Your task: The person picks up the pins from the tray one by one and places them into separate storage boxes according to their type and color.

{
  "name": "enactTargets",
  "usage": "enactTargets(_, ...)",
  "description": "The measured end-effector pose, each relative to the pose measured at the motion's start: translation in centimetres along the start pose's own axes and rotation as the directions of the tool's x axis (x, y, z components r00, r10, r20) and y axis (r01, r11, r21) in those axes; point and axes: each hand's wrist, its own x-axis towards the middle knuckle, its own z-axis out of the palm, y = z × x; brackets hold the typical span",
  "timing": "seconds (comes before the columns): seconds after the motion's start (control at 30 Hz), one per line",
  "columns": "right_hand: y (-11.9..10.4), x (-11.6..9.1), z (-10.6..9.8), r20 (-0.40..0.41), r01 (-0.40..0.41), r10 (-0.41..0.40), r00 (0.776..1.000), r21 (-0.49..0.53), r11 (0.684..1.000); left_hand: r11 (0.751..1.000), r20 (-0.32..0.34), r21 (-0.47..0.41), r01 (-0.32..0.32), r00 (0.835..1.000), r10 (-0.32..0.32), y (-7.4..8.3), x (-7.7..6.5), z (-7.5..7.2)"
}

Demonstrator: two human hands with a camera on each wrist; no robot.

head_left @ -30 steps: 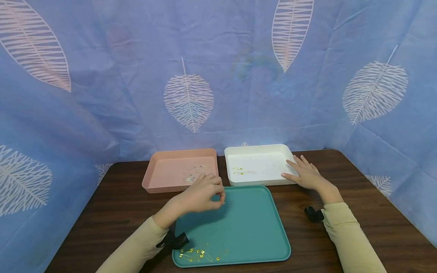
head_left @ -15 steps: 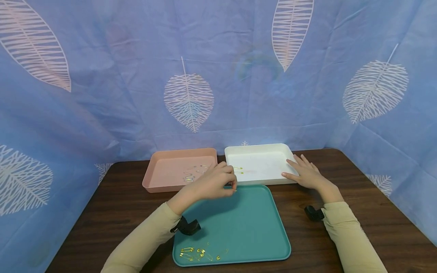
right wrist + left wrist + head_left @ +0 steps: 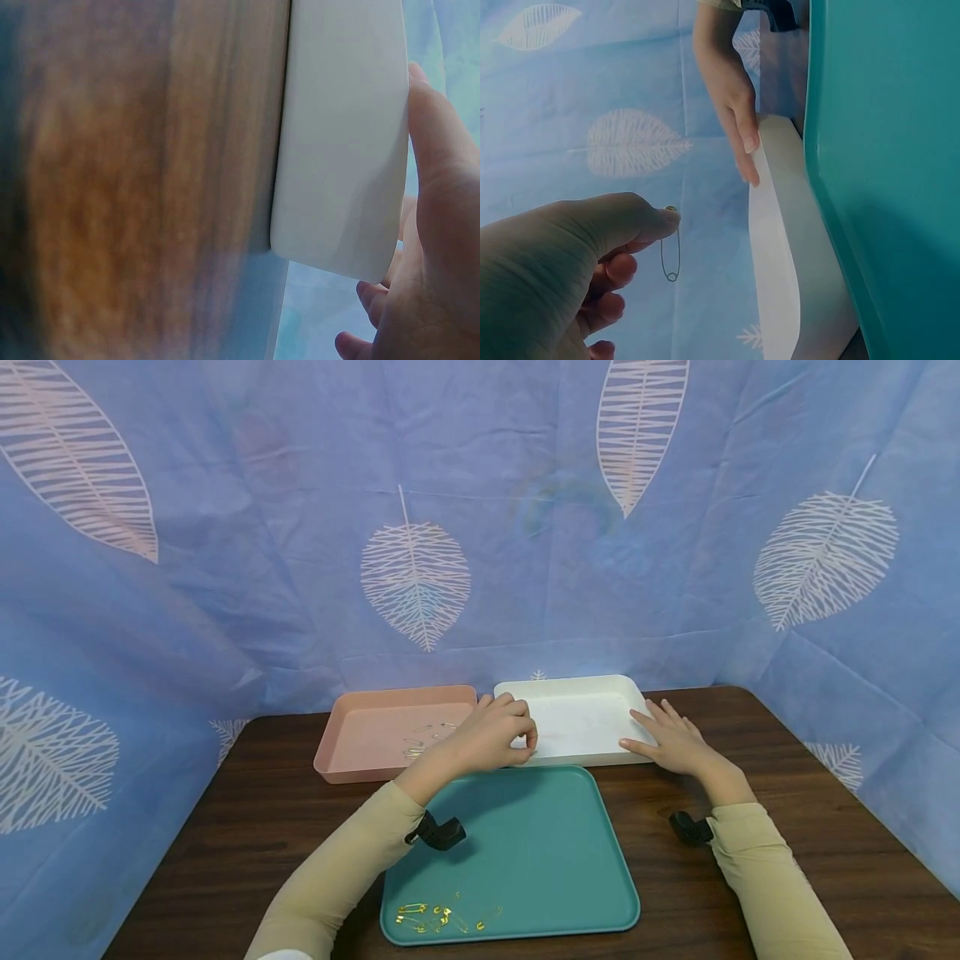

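My left hand (image 3: 491, 735) is over the front left part of the white tray (image 3: 592, 714). Its thumb and finger pinch a safety pin (image 3: 672, 277) by the clasp end, and the pin's loop hangs down in the left wrist view. The pin's clasp looks yellowish. At the tray's right end, my right hand (image 3: 675, 747) rests against the rim with fingers extended. In the right wrist view the thumb lies along the tray's edge. The gold safety pins lying in the white tray are hidden behind my left hand in the head view.
A teal tray (image 3: 547, 852) lies in front, with several gold safety pins (image 3: 431, 920) at its near left corner. The pink tray (image 3: 363, 731) at back left holds several silver safety pins (image 3: 415, 750). Behind the dark wooden table (image 3: 247, 827) hangs a blue leaf-patterned cloth (image 3: 300, 527).
My left hand has moved right and away from me, from above the teal tray's far left to over the white tray, still pinching the safety pin. My right hand has stayed still.
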Motion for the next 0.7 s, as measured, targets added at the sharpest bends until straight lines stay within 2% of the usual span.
enactTargets(0.27, -0.2, 0.0, 0.0, 0.002, -0.005, 0.005, 1.000, 0.000, 1.000, 0.999, 0.006, 0.031, 0.022, 1.000, -0.023, -0.2, 2.2, 0.8)
enactTargets(0.5, -0.2, 0.0, -0.1, 0.005, -0.007, 0.007, 1.000, 0.001, 1.000, 0.997, 0.007, 0.009, 0.079, 0.997, -0.079, -0.7, 3.9, 1.9)
enactTargets(0.7, -0.2, -0.1, -0.1, 0.000, 0.001, -0.001, 1.000, 0.010, 1.000, 0.990, 0.016, -0.014, 0.139, 0.990, -0.138, -1.3, 5.2, 3.4)
